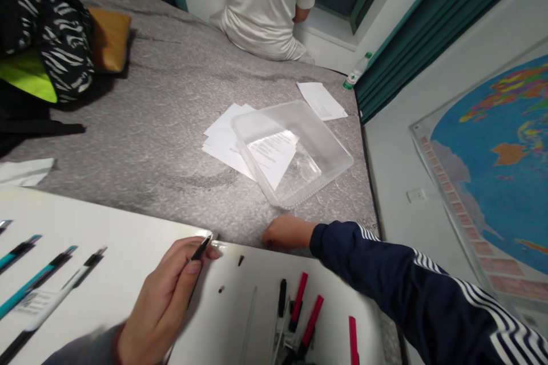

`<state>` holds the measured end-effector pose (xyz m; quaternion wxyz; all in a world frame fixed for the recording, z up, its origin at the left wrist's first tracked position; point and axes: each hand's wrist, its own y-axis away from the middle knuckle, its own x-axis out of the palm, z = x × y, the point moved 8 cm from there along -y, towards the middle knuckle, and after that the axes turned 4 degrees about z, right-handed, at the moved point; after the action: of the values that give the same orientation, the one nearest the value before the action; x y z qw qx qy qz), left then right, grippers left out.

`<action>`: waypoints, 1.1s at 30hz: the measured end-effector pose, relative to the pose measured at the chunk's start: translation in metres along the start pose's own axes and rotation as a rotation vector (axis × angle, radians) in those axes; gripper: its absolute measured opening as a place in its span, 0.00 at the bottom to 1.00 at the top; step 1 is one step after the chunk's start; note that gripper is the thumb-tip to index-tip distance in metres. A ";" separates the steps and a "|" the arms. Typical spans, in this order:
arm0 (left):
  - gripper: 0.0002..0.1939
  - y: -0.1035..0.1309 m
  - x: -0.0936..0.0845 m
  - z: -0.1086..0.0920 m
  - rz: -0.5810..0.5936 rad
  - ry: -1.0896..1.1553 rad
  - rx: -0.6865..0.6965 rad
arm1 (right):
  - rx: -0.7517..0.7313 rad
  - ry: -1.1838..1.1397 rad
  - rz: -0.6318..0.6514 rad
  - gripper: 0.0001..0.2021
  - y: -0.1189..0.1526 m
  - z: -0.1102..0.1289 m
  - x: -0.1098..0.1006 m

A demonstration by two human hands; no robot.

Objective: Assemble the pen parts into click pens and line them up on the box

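My left hand [165, 293] is closed around a dark pen [201, 248], pinched between thumb and fingers with its pointed tip up and to the right. Beyond the white board's edge, my right hand [289, 231] has its fingers curled down near the grey tabletop; whatever is in them is hidden. Between the hands lie a small dark cone-shaped piece [240, 261] and a tiny brown piece [221, 290]. Closer in are a thin clear tube [249, 319], a black pen part [282, 296] and several red pen parts [312, 319].
Several teal and white pens [47, 308] lie on the white surface at left. A clear plastic bin [325, 142] stands partly over printed papers [226, 137]. A backpack [64, 40], a bottle [357, 71] and a seated person in white [265, 5] are farther back.
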<state>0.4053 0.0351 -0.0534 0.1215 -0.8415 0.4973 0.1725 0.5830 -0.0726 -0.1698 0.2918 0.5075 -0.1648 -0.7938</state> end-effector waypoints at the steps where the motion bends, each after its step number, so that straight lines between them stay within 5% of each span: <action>1: 0.12 -0.001 0.001 0.001 0.010 -0.001 0.001 | 0.014 -0.035 -0.003 0.07 -0.001 -0.002 0.001; 6: 0.12 -0.003 0.005 -0.001 0.024 0.003 0.009 | 0.125 -0.160 -0.106 0.02 0.017 -0.017 -0.013; 10: 0.14 -0.006 0.003 -0.003 0.017 0.029 -0.001 | 0.225 -0.234 -0.244 0.04 0.061 -0.017 -0.043; 13: 0.14 -0.003 -0.001 -0.007 -0.004 0.069 0.003 | 0.296 -0.316 -0.412 0.08 0.106 0.010 -0.067; 16: 0.15 0.012 -0.008 -0.016 -0.033 0.137 -0.003 | 0.323 -0.446 -0.586 0.11 0.139 0.064 -0.079; 19: 0.15 0.042 -0.012 -0.032 -0.002 0.209 -0.024 | 0.296 -0.385 -0.539 0.08 0.136 0.127 -0.067; 22: 0.15 0.080 -0.014 -0.046 0.052 0.345 -0.079 | 0.299 -0.234 -0.405 0.06 0.113 0.165 -0.047; 28: 0.20 0.138 -0.025 -0.063 0.128 0.723 -0.195 | 0.348 -0.249 -0.405 0.06 0.095 0.184 -0.038; 33: 0.24 0.170 -0.047 -0.073 0.116 0.827 -0.233 | 0.432 -0.483 -0.666 0.06 0.118 0.188 -0.049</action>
<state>0.2475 -0.0355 0.0271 -0.1935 -0.8186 0.5279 -0.1178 0.4640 -0.1397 0.0116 -0.1384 0.3824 -0.2176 -0.8873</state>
